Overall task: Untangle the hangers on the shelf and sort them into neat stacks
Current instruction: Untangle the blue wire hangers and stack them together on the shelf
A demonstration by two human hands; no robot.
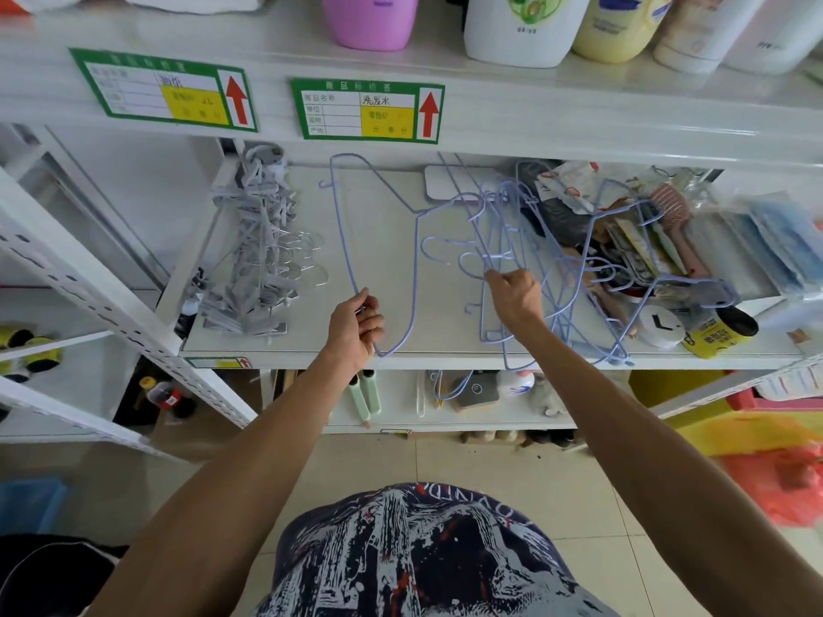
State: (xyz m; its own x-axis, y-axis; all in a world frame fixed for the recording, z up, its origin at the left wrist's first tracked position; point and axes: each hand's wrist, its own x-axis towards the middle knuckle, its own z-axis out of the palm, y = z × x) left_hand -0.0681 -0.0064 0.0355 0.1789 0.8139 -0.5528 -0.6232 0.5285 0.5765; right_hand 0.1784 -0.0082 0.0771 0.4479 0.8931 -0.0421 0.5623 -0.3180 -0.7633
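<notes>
A lavender wire hanger (342, 224) stands tilted over the middle of the white shelf (392, 269). My left hand (358, 322) grips its bottom bar near the shelf's front edge. To the right lies a tangle of several lavender wire hangers (521, 242), their hooks crossing each other. My right hand (512, 289) pinches wires in that tangle. More lavender hangers (623, 260) lie over clutter further right. A pile of grey clip hangers (258, 256) with metal hooks lies at the shelf's left end.
Packets, a brush and a yellow-black can (717, 334) crowd the shelf's right end. Bottles (516, 24) stand on the shelf above, with green price tags (367, 110) on its edge. A lower shelf holds small items. A slanted white upright (93, 300) borders the left.
</notes>
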